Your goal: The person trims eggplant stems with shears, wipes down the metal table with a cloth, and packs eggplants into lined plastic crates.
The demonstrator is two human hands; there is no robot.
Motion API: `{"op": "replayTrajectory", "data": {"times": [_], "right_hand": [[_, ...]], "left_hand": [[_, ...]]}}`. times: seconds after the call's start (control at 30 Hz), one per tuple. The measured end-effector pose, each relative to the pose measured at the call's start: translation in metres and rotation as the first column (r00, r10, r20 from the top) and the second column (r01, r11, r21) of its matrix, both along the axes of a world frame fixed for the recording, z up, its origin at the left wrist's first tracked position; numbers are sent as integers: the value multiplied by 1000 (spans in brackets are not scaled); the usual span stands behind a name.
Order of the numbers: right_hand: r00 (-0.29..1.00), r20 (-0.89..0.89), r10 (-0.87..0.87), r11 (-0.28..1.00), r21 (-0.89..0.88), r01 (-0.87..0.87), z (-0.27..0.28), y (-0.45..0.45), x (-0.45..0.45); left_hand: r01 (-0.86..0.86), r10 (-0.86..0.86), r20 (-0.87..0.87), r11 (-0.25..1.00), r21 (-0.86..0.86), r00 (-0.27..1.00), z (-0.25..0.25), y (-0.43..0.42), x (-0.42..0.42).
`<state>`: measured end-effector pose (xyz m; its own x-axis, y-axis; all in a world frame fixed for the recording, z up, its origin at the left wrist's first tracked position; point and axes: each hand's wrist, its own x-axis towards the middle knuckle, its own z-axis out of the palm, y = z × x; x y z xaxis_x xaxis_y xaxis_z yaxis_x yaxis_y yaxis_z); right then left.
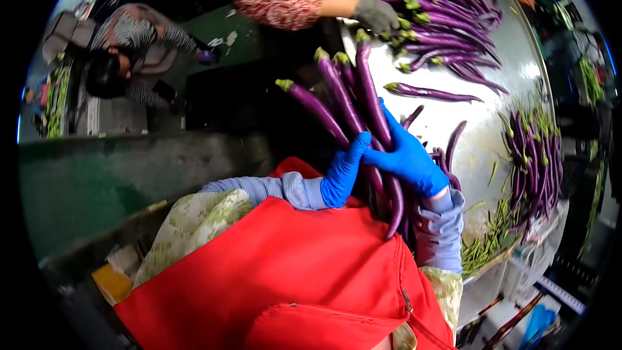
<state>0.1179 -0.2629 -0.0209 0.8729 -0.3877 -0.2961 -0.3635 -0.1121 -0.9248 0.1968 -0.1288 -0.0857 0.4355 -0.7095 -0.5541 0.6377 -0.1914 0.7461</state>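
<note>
Several long purple eggplants (368, 81) are bunched between my two blue-gloved hands, their green stem ends fanned out away from me. My left hand (343, 172) closes around the bunch from the left, thumb up along it. From the right, my right hand (411, 159) wraps its fingers over the same eggplants. Their tapered ends hang toward my red apron (278, 272). Just beyond my right hand, a single eggplant (434, 94) lies on the metal table (473, 149), and a few more are partly hidden beside my right wrist.
A large pile of eggplants (453, 19) covers the table's far part, where a co-worker's grey-gloved hand (376, 14) touches the stems. Another eggplant bundle (534, 162) lies at the right, near scattered green trimmings (486, 240). Another person (129, 45) sits at the far left.
</note>
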Motion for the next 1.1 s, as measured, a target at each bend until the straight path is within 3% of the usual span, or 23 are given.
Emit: {"op": "replayTrajectory", "data": {"times": [0.03,0.17,0.27,0.37,0.5,0.6,0.7,0.73,0.77,0.8,0.9,1.03,1.1], "right_hand": [[998,-31,53,999,14,-52,-12,1,12],[962,-224,154,980,157,-121,-27,6,60],[932,-293,212,977,77,-198,-28,6,92],[905,-328,272,958,1,-287,-6,-4,136],[842,-331,427,898,44,-438,-15,-24,206],[834,-152,531,830,292,-475,-37,-20,262],[780,-294,552,834,202,-514,-95,-3,318],[745,-209,634,749,408,-523,-114,3,340],[729,-186,659,726,412,-551,-142,12,357],[717,-158,679,704,419,-573,-176,17,366],[752,-129,646,680,545,-491,-214,45,399],[812,-101,575,682,607,-408,-310,74,414],[786,-256,562,719,622,-312,-330,83,423]], "left_hand": [[-48,48,0,999,-11,999,0,4,8],[-332,281,-306,935,-128,910,-50,7,28],[-380,273,-488,915,-134,829,-50,9,51],[-450,323,-478,876,-176,817,-57,-3,77],[-525,324,-558,814,-246,764,-33,-13,132],[-631,387,-621,740,-231,681,-67,-11,171],[-747,415,-723,632,-206,552,-102,9,217],[-784,376,-781,580,-222,499,-115,19,232],[-815,328,-828,528,-237,454,-126,29,246],[-843,384,-816,495,-212,431,-140,33,254],[-851,454,-761,467,-239,463,-176,56,284],[-872,572,-737,487,-48,360,-240,78,307],[-849,481,-794,522,-81,372,-258,91,319]]}}
